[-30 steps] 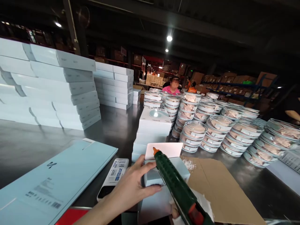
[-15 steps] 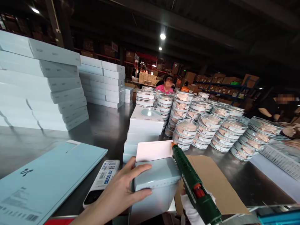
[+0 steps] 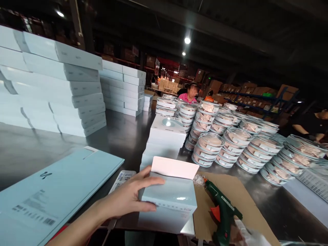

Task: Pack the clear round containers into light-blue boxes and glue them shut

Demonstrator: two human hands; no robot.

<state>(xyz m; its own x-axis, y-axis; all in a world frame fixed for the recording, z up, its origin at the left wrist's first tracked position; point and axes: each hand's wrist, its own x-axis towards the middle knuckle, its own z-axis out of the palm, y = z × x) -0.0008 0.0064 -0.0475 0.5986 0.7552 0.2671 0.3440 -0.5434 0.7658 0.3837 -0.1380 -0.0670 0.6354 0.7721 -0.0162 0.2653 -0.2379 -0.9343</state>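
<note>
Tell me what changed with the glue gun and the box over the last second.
The green glue gun swung off the top of the small white box and came down to the right, over the cardboard sheet, with the gloved right hand keeping hold of it. The left hand stayed on the box, its flap still up. The stacks behind look unchanged.

Stacked white boxes, round clear containers, perhaps food-filled.

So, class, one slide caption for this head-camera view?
Left hand steadies a pale blue box; right hand rests a green glue gun on cardboard.
</note>
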